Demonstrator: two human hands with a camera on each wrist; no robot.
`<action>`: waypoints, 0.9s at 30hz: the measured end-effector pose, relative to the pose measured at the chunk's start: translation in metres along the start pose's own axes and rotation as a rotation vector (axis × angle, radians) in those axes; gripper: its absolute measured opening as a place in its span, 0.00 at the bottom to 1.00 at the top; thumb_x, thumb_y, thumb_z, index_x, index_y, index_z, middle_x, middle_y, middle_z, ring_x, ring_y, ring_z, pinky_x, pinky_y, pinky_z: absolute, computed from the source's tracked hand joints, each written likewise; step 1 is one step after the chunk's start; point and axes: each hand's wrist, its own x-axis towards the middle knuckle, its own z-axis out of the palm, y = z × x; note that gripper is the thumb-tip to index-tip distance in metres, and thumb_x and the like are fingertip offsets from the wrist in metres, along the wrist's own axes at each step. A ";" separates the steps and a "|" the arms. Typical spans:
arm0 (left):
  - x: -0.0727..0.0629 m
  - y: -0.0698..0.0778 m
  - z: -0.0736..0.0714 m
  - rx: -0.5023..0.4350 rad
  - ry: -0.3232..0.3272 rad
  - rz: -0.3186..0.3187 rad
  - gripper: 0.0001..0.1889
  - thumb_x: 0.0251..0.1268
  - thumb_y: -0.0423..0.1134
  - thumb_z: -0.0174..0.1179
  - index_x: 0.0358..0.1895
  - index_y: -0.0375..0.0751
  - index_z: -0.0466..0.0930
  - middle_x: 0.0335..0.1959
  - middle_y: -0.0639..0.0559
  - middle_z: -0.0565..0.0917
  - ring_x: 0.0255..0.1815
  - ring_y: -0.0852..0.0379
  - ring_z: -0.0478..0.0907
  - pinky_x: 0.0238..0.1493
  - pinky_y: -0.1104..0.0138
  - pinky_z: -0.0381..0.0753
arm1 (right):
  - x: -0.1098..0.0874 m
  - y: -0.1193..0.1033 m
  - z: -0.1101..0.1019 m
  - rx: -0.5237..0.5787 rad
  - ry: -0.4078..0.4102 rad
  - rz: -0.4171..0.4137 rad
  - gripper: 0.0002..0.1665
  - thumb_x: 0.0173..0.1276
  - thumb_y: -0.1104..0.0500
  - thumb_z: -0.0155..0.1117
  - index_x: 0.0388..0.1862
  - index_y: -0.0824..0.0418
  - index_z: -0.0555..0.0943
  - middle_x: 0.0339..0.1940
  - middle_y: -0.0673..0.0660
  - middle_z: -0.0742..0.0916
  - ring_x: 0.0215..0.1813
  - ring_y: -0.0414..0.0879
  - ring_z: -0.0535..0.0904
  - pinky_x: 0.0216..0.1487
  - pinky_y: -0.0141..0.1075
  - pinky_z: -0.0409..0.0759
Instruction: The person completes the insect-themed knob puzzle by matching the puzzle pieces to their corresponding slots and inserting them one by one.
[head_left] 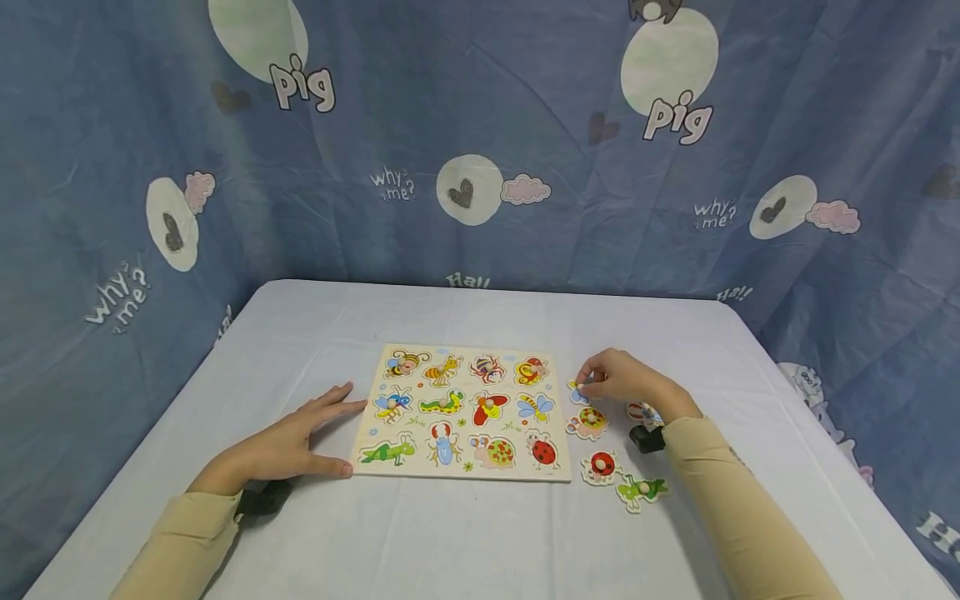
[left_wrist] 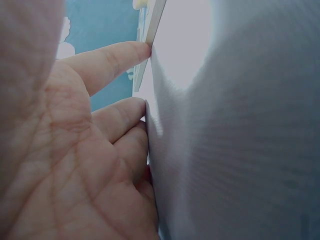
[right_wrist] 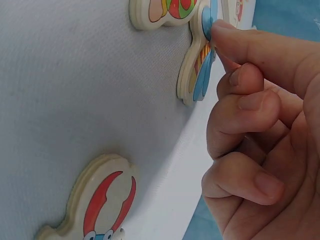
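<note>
A wooden insect puzzle board (head_left: 465,425) lies flat on the white table. At its left edge, my left hand (head_left: 303,437) has its fingers spread, with fingertips and thumb touching the board's side. The left wrist view shows a straight finger (left_wrist: 112,62) against that edge. My right hand (head_left: 622,377) is right of the board, where thumb and index finger pinch a dragonfly puzzle piece (right_wrist: 202,70) with blue wings and a striped body. The other fingers are curled into the palm. Whether this piece still rests on the cloth I cannot tell.
Loose pieces lie right of the board: a snail (head_left: 588,423), a ladybug (head_left: 600,467), a grasshopper (head_left: 642,490) and a red-horned beetle (right_wrist: 102,210), partly behind the right wrist. A blue printed curtain (head_left: 480,242) stands behind the white-covered table (head_left: 465,542).
</note>
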 end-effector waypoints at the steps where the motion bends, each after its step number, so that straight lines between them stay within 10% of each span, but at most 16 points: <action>1: 0.000 0.000 0.000 0.001 0.000 0.001 0.53 0.51 0.59 0.83 0.81 0.46 0.70 0.88 0.29 0.51 0.86 0.19 0.46 0.74 0.19 0.53 | 0.000 0.000 0.000 0.001 -0.003 0.001 0.04 0.75 0.60 0.72 0.44 0.60 0.89 0.25 0.51 0.81 0.29 0.43 0.71 0.33 0.35 0.70; 27: 0.000 -0.003 0.001 -0.013 0.001 0.013 0.53 0.51 0.59 0.83 0.81 0.47 0.70 0.88 0.29 0.51 0.86 0.19 0.46 0.74 0.19 0.53 | 0.000 0.010 -0.007 -0.094 0.063 0.061 0.13 0.78 0.52 0.70 0.39 0.62 0.87 0.26 0.53 0.86 0.27 0.42 0.73 0.31 0.35 0.74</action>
